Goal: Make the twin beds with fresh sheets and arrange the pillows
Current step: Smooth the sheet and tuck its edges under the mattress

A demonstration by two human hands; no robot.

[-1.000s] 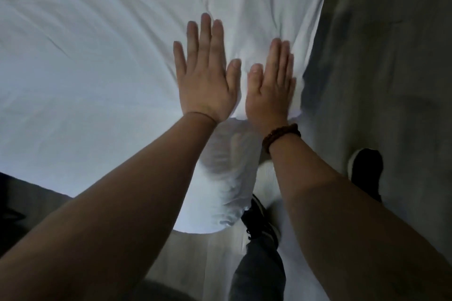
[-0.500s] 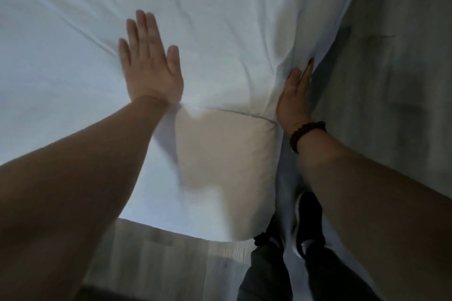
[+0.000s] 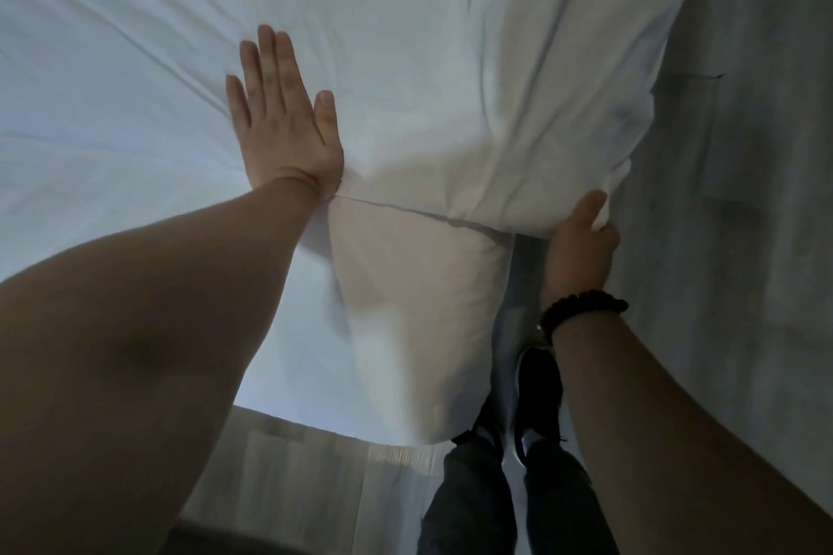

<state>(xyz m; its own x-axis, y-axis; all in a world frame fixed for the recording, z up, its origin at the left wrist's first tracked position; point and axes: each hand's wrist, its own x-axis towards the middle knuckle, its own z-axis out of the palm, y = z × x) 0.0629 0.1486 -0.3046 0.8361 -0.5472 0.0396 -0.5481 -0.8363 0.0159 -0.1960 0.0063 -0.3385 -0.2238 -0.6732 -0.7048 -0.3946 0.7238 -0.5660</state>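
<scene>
Left hand: flat, fingers straight, pressing sheet above mattress corner. Right hand: gripping sheet hem beside that corner. Risk: hard tug could wrinkle the smoothed top.

Looks like a bedroom to me, though I can't tell if it's a home or a hotel. Most of the view is a bed, bare cream corner at the near edge, with a wrinkled white sheet spread over it. The plank floor is pale near left and greyer on the right.
</scene>
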